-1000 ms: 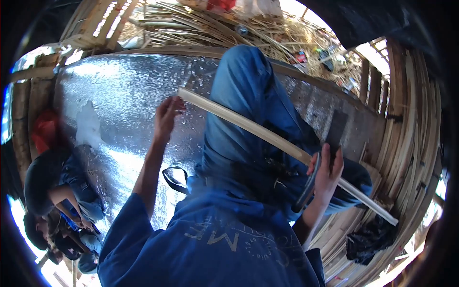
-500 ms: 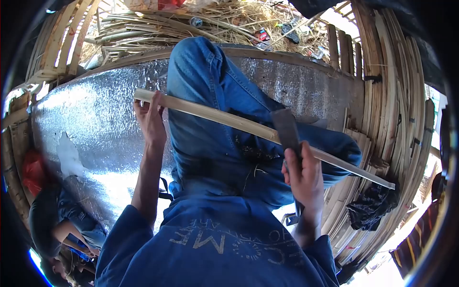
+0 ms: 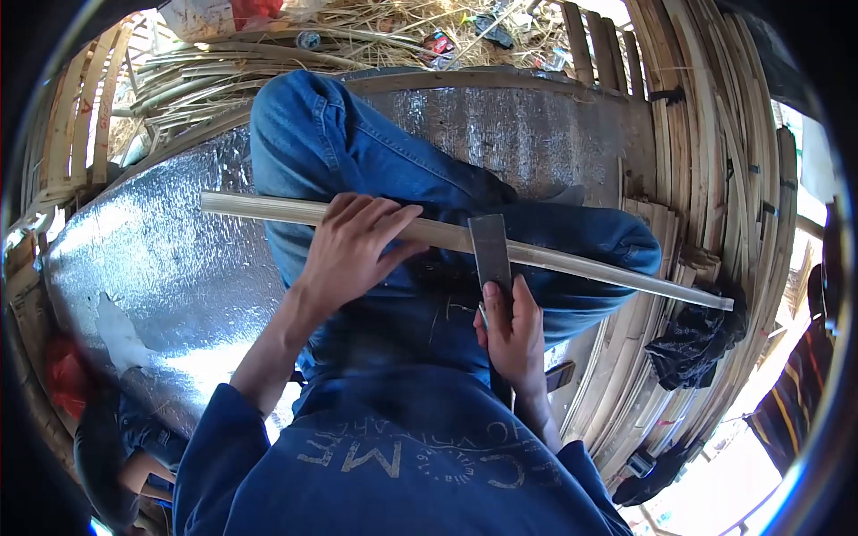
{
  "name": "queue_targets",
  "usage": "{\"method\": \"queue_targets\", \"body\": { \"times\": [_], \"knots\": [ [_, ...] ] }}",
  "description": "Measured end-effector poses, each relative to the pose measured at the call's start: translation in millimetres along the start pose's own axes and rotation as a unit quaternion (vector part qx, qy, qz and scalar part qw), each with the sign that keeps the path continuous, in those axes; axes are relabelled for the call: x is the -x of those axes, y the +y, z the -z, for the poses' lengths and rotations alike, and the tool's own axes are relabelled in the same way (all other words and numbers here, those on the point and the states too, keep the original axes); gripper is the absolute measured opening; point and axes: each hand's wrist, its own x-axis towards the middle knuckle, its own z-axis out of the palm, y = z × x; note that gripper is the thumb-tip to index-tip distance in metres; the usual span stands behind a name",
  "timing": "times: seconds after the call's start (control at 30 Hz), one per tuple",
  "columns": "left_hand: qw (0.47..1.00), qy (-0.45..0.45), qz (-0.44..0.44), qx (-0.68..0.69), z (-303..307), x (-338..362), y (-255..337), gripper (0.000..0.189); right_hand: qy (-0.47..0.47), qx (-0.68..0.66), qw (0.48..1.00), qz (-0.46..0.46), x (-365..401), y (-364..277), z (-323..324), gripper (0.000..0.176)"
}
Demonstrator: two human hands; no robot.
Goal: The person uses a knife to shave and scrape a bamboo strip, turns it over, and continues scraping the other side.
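Note:
A long pale bamboo strip [image 3: 572,261] lies slanting across my bent legs, its left end above the silvery mat. My left hand [image 3: 357,241] is over the strip's left part, with fingers stretched out along it and the thumb apart below; how firmly it touches cannot be told. In my right hand [image 3: 516,335] is a knife [image 3: 490,250] with a broad, dark, square-ended blade. The blade points away from me and crosses in front of the strip near its middle. Part of the knife's handle is hidden by my fingers.
Beneath me is a silvery foil mat [image 3: 179,259]. Bundled wooden slats [image 3: 706,161] stand on the right, near a black plastic bag [image 3: 688,344]. Beyond the mat lie split bamboo pieces [image 3: 206,76] and litter. Another person's arm [image 3: 138,469] shows at lower left.
My left hand has let go of the strip's left end and moved right along it, fingers now spread. The right hand and knife have shifted slightly left; the view has turned a little.

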Motion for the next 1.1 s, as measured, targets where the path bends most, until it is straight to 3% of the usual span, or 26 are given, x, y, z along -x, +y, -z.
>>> {"method": "queue_targets", "body": {
  "times": [0.1,0.2,0.33,0.4,0.47,0.57,0.63,0.67,0.73,0.87,0.93,0.97,1.07,1.1],
  "knots": [
    [0.998,-0.062,-0.008,-0.011,-2,-1,-10,0.042,0.053,-0.003,0.997,-0.047,3,7,-8,0.023],
    [0.997,-0.036,-0.063,-0.039,-9,-2,-16,0.034,0.049,0.046,0.997,0.028,3,18,-20,0.022],
    [0.997,0.003,-0.074,-0.033,-12,-1,-20,0.033,0.061,0.041,0.997,-0.024,13,7,-2,0.024],
    [0.997,0.005,-0.073,-0.034,-15,0,-19,0.033,0.032,0.003,0.993,-0.116,22,-2,12,0.026],
    [0.998,0.003,-0.064,-0.021,-15,0,-18,0.038,0.043,-0.01,0.988,-0.145,30,2,16,0.028],
    [0.998,0.001,-0.06,-0.026,-12,-2,-15,0.034,0.048,-0.001,0.989,-0.138,36,15,17,0.03],
    [0.999,-0.019,-0.036,-0.019,-9,-2,-9,0.035,0.078,0.031,0.995,-0.048,36,25,12,0.034],
    [0.999,-0.04,-0.012,-0.012,-8,-2,-5,0.037,0.078,0.03,0.995,-0.048,36,25,15,0.034],
    [0.999,-0.025,-0.024,0.006,-5,-9,5,0.038,0.034,-0.034,0.988,-0.146,33,7,20,0.037],
    [0.998,-0.021,-0.04,0.037,-12,-21,26,0.04,-0.041,-0.152,0.971,-0.181,31,23,40,0.031],
    [0.998,-0.01,-0.062,0.017,-22,-23,23,0.04,-0.005,-0.325,0.942,-0.08,33,30,50,0.029],
    [0.998,-0.035,-0.05,0.02,-24,-22,20,0.038,-0.025,-0.344,0.938,-0.034,32,35,58,0.035],
    [0.996,-0.069,-0.056,0.016,-16,-28,13,0.036,0.091,-0.51,0.855,-0.022,34,19,50,0.046],
    [0.995,-0.075,-0.067,0.007,-13,-31,12,0.036,0.049,-0.531,0.845,-0.051,37,29,47,0.047]
  ]
}}
